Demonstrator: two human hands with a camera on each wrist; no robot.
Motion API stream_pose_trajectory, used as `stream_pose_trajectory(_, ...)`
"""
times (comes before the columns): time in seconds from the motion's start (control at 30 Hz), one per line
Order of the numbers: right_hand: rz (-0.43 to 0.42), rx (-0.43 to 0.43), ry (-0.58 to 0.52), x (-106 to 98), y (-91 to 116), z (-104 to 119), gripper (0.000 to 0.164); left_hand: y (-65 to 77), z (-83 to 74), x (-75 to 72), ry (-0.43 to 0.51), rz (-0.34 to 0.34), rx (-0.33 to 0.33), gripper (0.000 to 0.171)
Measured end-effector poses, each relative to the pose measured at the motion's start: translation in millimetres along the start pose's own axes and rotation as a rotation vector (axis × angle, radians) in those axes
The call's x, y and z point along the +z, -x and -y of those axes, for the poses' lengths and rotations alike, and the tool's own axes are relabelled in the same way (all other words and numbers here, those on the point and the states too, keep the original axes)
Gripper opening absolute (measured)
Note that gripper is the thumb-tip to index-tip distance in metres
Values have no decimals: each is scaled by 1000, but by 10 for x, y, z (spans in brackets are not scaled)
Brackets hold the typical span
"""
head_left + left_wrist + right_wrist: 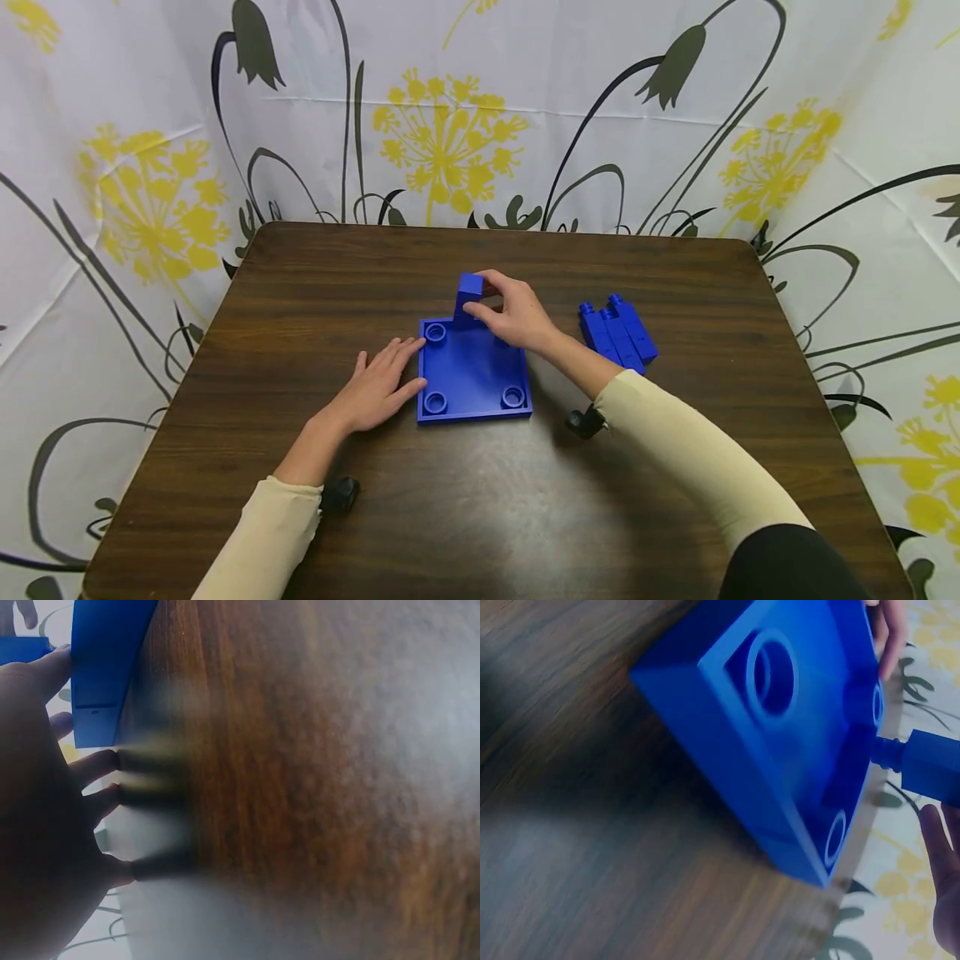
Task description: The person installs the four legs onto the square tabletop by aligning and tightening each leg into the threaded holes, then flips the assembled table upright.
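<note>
Blue leg (468, 293), pinched between the right hand's (521, 315) thumb and fingers, stood just above the centre of the head view.
The left hand (371, 390), fingers extended, touched the left edge of the blue tray (474, 417). To my eye, good work called for bracing the tray, holding the leg upright and centring its peg (889, 754) before pressing; tilting risked jamming.

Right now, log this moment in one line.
left hand: touching blue base | right hand: holding pegged block, peg exposed | three more blocks: right of base
</note>
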State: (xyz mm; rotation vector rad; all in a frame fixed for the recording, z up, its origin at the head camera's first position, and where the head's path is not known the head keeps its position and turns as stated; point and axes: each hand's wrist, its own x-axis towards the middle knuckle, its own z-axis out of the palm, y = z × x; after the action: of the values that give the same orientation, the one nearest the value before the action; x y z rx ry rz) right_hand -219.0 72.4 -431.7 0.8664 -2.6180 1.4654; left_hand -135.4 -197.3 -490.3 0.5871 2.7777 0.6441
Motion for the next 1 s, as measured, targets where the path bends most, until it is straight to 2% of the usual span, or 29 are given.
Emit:
stream_pose_trajectory(0.17, 4, -11, -46, 171, -77, 53, 38, -13, -2, 11, 15, -1, 5, 66)
stream_pose_trajectory(0.4, 27, -6, -65, 301, -142, 104, 39, -22, 7, 9, 27, -2, 10, 66)
stream_pose_trajectory(0.8, 55, -36, -18, 349, -205, 127, 39, -20, 16, -2, 37, 6, 12, 66)
stream_pose_trajectory(1.0, 75, -25, 2, 346, -199, 135, 39, -14, 23, 7, 41, 4, 11, 65)
